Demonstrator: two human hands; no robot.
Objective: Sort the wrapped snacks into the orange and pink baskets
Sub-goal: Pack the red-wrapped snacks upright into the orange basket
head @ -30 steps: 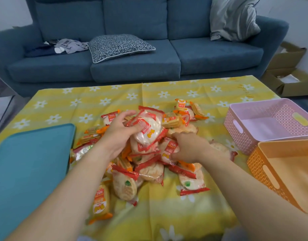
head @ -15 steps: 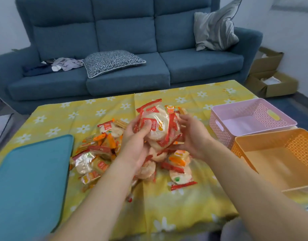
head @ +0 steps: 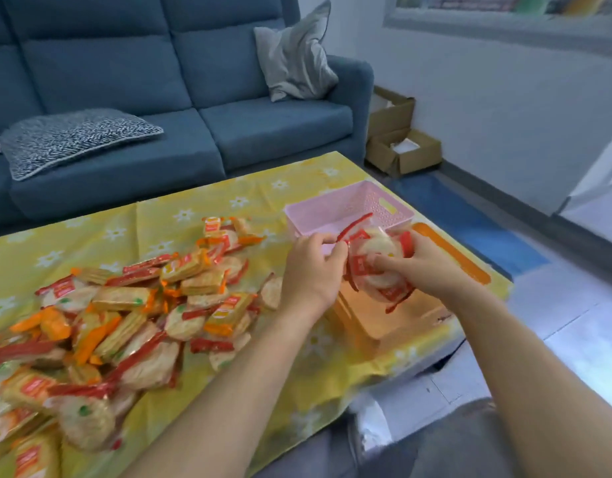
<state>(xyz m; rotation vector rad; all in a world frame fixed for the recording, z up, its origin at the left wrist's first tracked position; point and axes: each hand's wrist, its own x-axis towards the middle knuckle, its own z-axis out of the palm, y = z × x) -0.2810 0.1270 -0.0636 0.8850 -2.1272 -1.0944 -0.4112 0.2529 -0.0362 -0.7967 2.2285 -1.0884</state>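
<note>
Presently, the delivery step of one sorting pass. Both hands hold a bundle of snacks [head: 377, 267], round crackers in red-edged wrappers, in the air above the orange basket [head: 451, 254]. The pink basket [head: 346, 210] stands just behind it. Both baskets appear to hold nothing yet, though the hands hide part of each floor. The right hand [head: 427, 270] seems to carry most of the load: its grip is closed round the bundle from the right, thumb laid across the front wrapper. The left hand [head: 313, 274], fingers curled, pinches the red wrapper edges on the bundle's left side. Both forearms reach forward and to the right. The mixed pile [head: 142, 305] of round and rectangular packets lies on the tabletop [head: 194, 215], well apart to the left. The next move probably calls for lowering the bundle and loosening both grips over the orange basket, taking care that no packet slides towards the pink one or off the tabletop's edge.
</note>
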